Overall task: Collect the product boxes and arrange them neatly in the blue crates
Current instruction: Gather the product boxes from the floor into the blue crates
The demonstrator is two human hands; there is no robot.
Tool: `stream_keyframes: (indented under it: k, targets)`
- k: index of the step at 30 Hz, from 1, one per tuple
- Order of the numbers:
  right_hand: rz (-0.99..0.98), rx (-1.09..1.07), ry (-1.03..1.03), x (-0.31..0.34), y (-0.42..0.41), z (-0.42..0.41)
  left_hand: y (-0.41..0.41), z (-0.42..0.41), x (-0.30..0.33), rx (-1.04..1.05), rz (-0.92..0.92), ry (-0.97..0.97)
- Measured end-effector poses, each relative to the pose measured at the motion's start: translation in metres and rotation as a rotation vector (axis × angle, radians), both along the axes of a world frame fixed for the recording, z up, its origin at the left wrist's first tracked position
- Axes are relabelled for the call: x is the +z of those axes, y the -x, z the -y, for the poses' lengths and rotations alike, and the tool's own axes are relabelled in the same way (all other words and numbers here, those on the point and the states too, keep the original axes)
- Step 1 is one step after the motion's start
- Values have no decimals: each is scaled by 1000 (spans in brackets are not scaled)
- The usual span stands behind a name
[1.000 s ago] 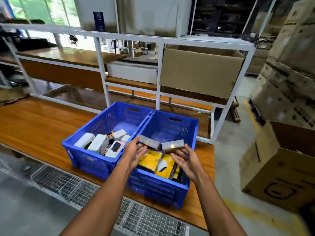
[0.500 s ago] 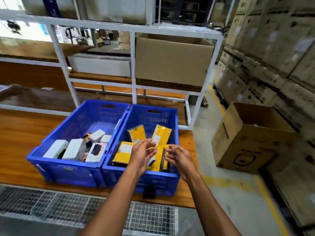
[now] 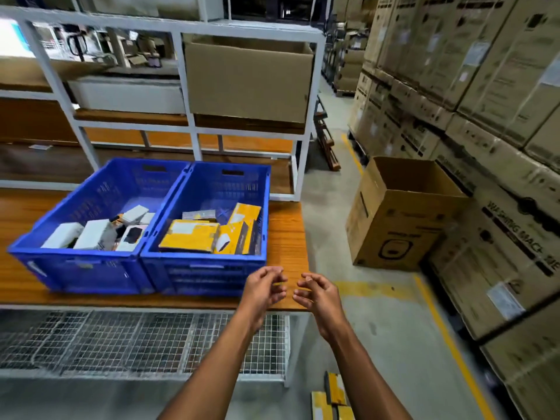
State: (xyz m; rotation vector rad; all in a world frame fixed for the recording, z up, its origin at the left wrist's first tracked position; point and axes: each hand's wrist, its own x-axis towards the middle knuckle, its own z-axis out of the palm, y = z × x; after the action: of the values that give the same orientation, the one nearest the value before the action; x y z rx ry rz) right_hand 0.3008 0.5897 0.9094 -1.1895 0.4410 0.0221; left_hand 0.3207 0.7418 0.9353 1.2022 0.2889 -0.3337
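Crates first: two blue ones sit side by side, touching, on the wooden bench (image 3: 288, 237), each with its long axis running away from the camera toward the white rack (image 3: 188, 86). The left crate (image 3: 75, 262) holds mostly white boxes (image 3: 91, 234), lying jumbled near its front end, pointing various ways. The right crate (image 3: 206, 277) holds yellow boxes (image 3: 189, 234); the biggest lies flat near the front, its long side across the crate, two more stand tilted on edge against the right wall, and a greyish one (image 3: 198, 214) lies behind them. The far halves of both crates are bare.

Both hands hang in the air in front of the bench's right corner, below the right crate's front wall, touching nothing. The left hand (image 3: 263, 286) and right hand (image 3: 318, 294) face each other, just apart, fingers loosely curled and holding nothing.

More yellow boxes (image 3: 331, 398) lie on the concrete floor at the bottom edge, beside the right forearm; they are partly cut off, so their lie is hard to tell. An open carton (image 3: 394, 225) stands on the floor to the right of the bench, and stacked cartons (image 3: 485, 116) line the right side. Another carton (image 3: 248, 80) sits on the rack shelf behind the crates. A wire mesh shelf (image 3: 136, 341) runs below the bench.
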Motion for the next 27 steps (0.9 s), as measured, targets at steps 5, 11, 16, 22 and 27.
stream_keyframes:
  k: [5,11,16,22,27]
  targets:
    - [-20,77,125,-28,70,43,78,33,-34,11,-40,-84]
    - [-42,150,312,-62,159,94,176,71,-62,42,-105,-171]
    - [-85,190,439,-80,235,128,253,103,-76,-23,-129,-269]
    - [-83,181,497,-75,293,147,310,117,-81,-81,-132,-316]
    - [-103,160,517,-73,340,145,347,113,-92,-108,-156,-318]
